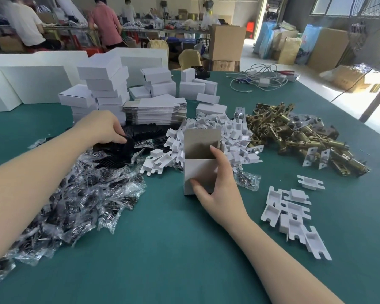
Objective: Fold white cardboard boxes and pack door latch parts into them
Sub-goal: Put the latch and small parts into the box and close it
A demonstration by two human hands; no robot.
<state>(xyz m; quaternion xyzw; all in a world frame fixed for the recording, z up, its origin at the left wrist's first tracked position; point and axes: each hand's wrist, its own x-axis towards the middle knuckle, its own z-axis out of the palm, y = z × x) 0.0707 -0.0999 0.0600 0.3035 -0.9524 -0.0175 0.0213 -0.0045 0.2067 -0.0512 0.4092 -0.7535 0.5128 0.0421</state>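
My right hand grips an upright open box, thumb low on its front, fingers curled round the right side; grey matte inner flap stands up. The box sits on the green felt table. My left hand pinches a black ribbed piece. Brass latches lie heaped to the right, crinkly clear bags left, white inserts beside.

Left hand fingertips buried in the black parts, item pinched unclear, open box interior hidden behind its front wall, bagged screws cut off at left edge, background workers blurred
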